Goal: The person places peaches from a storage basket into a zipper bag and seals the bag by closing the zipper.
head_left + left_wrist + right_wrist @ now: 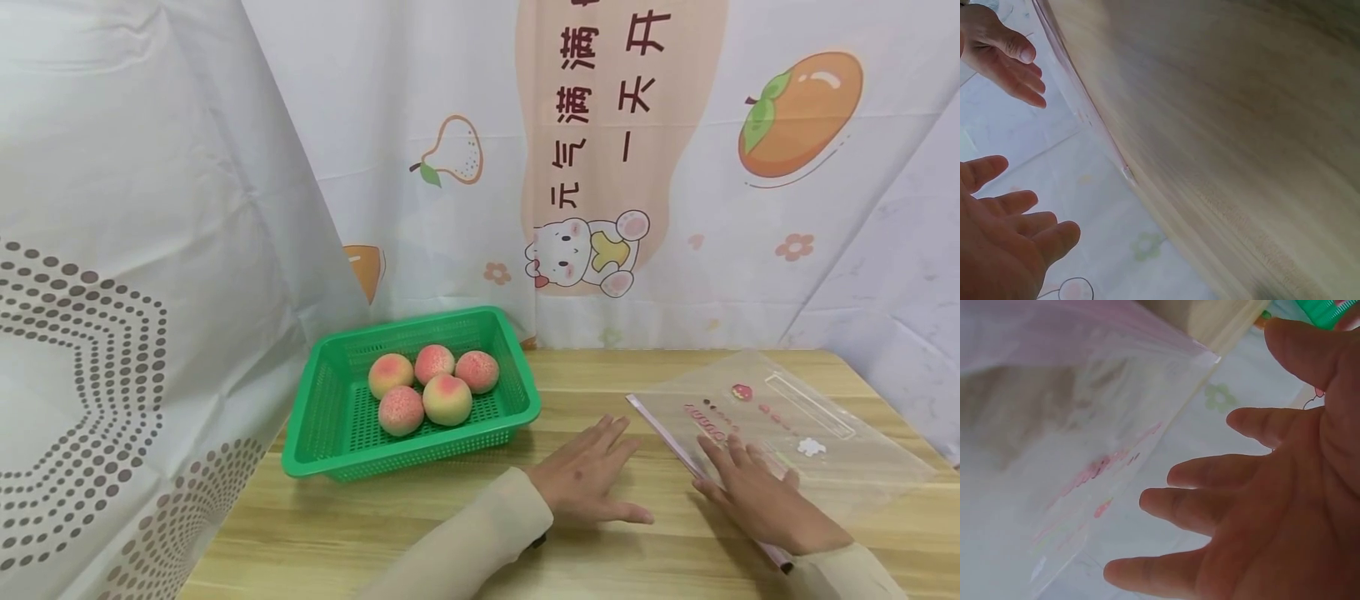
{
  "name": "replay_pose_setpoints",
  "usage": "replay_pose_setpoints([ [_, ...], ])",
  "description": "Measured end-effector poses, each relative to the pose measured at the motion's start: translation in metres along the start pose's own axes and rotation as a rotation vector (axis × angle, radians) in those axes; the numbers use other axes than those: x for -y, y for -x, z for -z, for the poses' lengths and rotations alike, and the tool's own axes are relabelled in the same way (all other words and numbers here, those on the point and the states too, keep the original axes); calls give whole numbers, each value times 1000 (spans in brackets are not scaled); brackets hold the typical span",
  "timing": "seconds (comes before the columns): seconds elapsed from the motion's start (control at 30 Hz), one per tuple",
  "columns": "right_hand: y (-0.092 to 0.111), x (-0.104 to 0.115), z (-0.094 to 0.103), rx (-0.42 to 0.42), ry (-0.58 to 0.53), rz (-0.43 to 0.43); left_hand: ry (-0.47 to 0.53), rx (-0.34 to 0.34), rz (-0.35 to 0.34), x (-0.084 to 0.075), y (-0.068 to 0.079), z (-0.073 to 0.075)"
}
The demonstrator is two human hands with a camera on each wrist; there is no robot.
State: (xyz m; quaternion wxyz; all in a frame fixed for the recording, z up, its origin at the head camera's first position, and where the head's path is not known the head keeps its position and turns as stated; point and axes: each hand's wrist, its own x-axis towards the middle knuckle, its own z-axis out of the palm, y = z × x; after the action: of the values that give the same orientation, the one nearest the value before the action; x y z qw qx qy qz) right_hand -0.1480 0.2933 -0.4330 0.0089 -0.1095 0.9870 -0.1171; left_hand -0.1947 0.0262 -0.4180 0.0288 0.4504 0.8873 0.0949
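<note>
A clear plastic zip bag with a pink edge strip and small printed pictures lies flat on the right of the table. My right hand is over the bag near its pink edge, fingers spread and straight; the right wrist view shows the palm holding nothing. My left hand hovers over the wood left of the bag, fingers extended and thumb out, also holding nothing. In the left wrist view the left fingers are apart from the bag's edge strip.
A green plastic basket stands on the left of the wooden table, with several peaches inside. Behind the table hangs a white printed curtain, and another drape hangs at the left.
</note>
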Motion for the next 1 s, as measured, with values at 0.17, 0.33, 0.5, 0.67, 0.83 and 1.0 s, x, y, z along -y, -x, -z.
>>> replay_pose_setpoints([
  [0.17, -3, -1, -3, -3, -6, 0, -17, -12, -8, 0, -3, -2],
  [0.33, -5, -2, -5, -16, -1, 7, -27, -11, -8, -2, -7, -2],
  [0.5, -7, -1, -8, -14, -36, 2, -57, -13, -4, -4, -10, -3],
  [0.67, -9, 0, -11, -13, -32, 5, -86, -12, 4, -5, -13, -6],
  [0.83, -11, 1, -12, -21, -13, 23, -88, -4, 7, -5, -15, -7],
  [1.0, -13, 1, -14, -32, 7, 34, -100, 0, 10, -6, -15, -8],
])
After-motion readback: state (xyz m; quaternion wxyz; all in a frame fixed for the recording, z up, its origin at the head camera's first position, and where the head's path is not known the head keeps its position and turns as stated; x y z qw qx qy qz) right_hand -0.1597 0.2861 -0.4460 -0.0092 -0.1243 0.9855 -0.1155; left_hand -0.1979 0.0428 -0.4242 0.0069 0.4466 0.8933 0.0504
